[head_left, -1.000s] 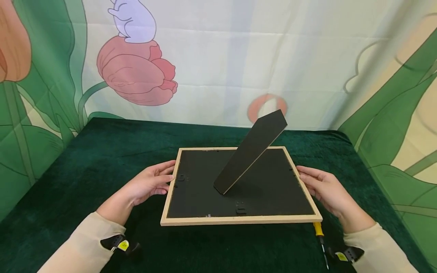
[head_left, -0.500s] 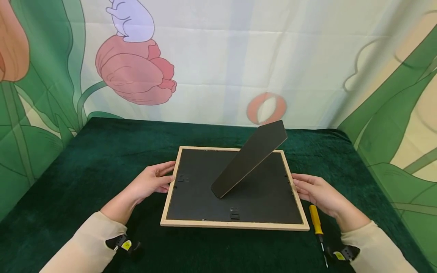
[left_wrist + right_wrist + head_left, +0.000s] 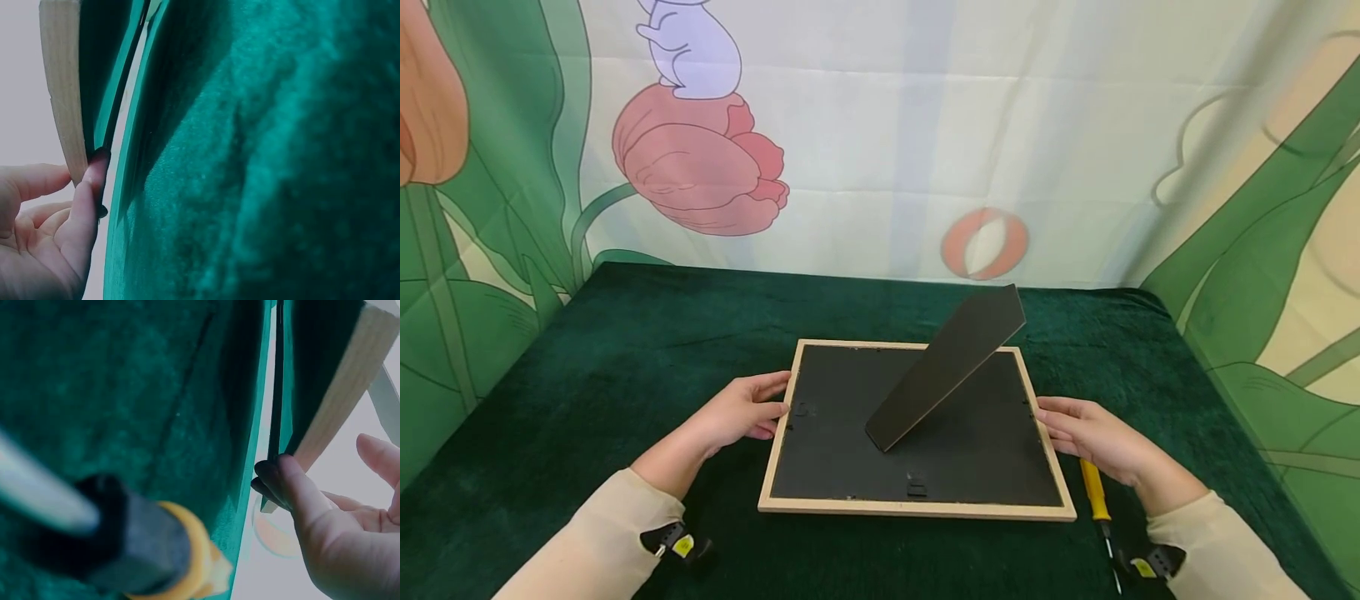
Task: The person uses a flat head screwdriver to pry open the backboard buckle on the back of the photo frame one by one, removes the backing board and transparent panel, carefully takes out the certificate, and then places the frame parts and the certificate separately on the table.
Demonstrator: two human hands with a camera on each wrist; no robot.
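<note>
A picture frame (image 3: 917, 507) with a light wood border is face down, its black back (image 3: 827, 392) upward. A black easel stand (image 3: 947, 367) juts up from the back, slanting to the far right. My left hand (image 3: 730, 417) pinches the left border between thumb and fingers; in the left wrist view the thumb touches the wood edge. My right hand (image 3: 1101, 437) holds the right border, with fingertips (image 3: 290, 465) under it. A gap shows between the frame and the cloth in both wrist views.
A screwdriver (image 3: 1093, 492) with a yellow handle lies on the dark green cloth (image 3: 700, 300), right of the frame and beneath my right hand. Behind the table hangs a printed curtain (image 3: 865, 150). Each wrist wears a small black camera (image 3: 676, 540).
The frame has come down and levelled out, its right side shifting left. Both hands have moved with it, keeping to its sides. More of the screwdriver handle shows than a second ago.
</note>
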